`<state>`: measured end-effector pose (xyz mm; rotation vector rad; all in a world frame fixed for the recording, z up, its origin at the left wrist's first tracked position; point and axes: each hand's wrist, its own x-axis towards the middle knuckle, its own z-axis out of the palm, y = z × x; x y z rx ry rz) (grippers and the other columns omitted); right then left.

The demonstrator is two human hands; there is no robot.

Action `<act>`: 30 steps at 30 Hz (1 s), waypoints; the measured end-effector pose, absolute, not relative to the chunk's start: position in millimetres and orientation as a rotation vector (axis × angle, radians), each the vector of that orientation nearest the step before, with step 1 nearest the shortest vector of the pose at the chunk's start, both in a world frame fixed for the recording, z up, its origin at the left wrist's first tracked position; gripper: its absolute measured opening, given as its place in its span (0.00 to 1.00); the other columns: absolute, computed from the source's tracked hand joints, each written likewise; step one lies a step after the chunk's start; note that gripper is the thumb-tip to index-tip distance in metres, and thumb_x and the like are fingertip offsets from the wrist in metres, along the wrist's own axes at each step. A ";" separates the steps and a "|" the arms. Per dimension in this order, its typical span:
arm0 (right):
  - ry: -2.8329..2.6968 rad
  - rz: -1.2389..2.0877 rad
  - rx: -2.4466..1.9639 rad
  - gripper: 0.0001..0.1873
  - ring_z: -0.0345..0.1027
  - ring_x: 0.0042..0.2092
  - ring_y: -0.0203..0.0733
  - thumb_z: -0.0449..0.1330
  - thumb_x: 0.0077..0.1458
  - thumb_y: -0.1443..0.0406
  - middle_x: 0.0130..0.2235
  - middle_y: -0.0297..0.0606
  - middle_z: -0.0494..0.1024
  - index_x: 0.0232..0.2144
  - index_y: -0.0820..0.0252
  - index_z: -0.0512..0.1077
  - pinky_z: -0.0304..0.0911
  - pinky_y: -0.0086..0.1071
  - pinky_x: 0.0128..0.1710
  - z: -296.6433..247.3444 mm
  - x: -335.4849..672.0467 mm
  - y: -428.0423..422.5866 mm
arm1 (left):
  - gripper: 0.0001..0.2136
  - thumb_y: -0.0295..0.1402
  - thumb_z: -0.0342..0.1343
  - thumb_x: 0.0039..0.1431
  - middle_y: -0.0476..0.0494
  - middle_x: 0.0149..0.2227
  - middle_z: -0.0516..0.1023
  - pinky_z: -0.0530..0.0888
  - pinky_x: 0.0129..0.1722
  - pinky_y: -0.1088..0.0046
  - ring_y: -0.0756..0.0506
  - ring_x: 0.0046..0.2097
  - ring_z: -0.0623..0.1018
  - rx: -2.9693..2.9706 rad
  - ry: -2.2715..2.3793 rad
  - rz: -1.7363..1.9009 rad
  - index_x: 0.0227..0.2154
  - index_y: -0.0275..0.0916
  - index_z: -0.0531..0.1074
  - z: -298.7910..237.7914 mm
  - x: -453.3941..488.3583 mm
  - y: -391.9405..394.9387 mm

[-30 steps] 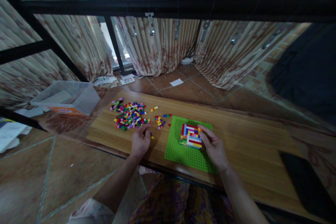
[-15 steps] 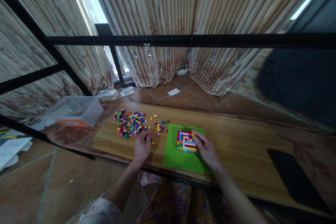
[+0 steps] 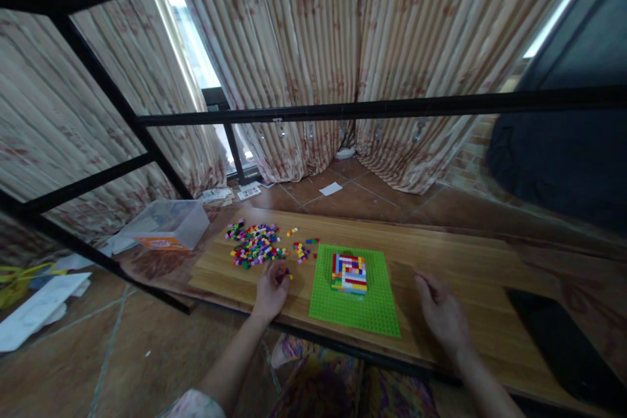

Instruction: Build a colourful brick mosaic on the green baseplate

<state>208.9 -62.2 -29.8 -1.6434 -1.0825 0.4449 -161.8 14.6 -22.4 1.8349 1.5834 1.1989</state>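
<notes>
A light green studded baseplate (image 3: 353, 317) lies on the wooden table. On it sits a low, roughly square block of layered toy bricks (image 3: 349, 274) in red, white, blue, yellow and other colours. My left hand (image 3: 271, 289) is over the table left of the baseplate, fingers curled together by a few small yellow and purple bricks (image 3: 290, 275). Whether a brick is pinched in it is hidden. My right hand (image 3: 443, 313) is to the right of the baseplate, apart from it, its fingers folded in and no brick showing.
A heap of loose coloured bricks (image 3: 257, 245) spreads over the table's left part, with a smaller cluster (image 3: 301, 251) beside the baseplate. A clear plastic bin (image 3: 189, 225) stands beyond the left end. A dark flat object (image 3: 558, 339) lies at the right. A black metal bar (image 3: 367, 109) crosses ahead.
My right hand has let go of the brick block and moved right, off the baseplate. My left hand stays near the small bricks. The camera view has tilted up slightly.
</notes>
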 end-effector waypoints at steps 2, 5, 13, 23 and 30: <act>-1.261 0.324 -1.736 0.28 0.72 0.48 0.53 0.52 0.56 0.43 0.47 0.46 0.79 0.43 0.57 0.77 0.64 0.51 0.53 -35.0 216.7 -66.9 | 0.16 0.19 0.52 0.49 0.43 0.42 0.72 0.76 0.37 0.70 0.48 0.36 0.75 1.893 1.574 1.134 0.41 0.37 0.73 -22.7 -161.5 11.9; -1.526 0.245 -1.717 0.27 0.71 0.51 0.52 0.50 0.60 0.45 0.51 0.45 0.77 0.48 0.55 0.75 0.66 0.49 0.52 -45.2 212.4 -67.6 | 0.18 0.16 0.50 0.47 0.42 0.43 0.72 0.75 0.37 0.72 0.49 0.36 0.74 1.924 1.589 1.095 0.40 0.37 0.73 -23.8 -160.0 11.2; -2.071 -0.113 -1.533 0.21 0.68 0.55 0.56 0.50 0.64 0.50 0.58 0.41 0.73 0.52 0.50 0.73 0.64 0.51 0.50 -61.5 185.7 -69.5 | 0.13 0.17 0.55 0.50 0.42 0.44 0.74 0.76 0.42 0.69 0.47 0.42 0.76 1.983 1.661 1.028 0.37 0.38 0.75 -21.2 -156.9 9.9; -2.065 -0.259 -1.531 0.22 0.67 0.54 0.57 0.47 0.66 0.51 0.55 0.42 0.76 0.49 0.53 0.74 0.63 0.50 0.49 -59.5 210.2 -59.6 | 0.07 0.20 0.56 0.54 0.41 0.42 0.74 0.76 0.47 0.65 0.45 0.44 0.76 2.000 1.787 1.019 0.31 0.37 0.76 -20.3 -145.1 10.7; -1.970 -0.144 -1.442 0.25 0.71 0.49 0.51 0.47 0.66 0.50 0.50 0.49 0.77 0.44 0.61 0.76 0.65 0.47 0.51 -68.9 248.9 -56.6 | 0.08 0.20 0.56 0.54 0.40 0.44 0.75 0.76 0.49 0.65 0.44 0.46 0.77 2.060 1.771 0.973 0.32 0.38 0.77 -15.6 -138.6 13.3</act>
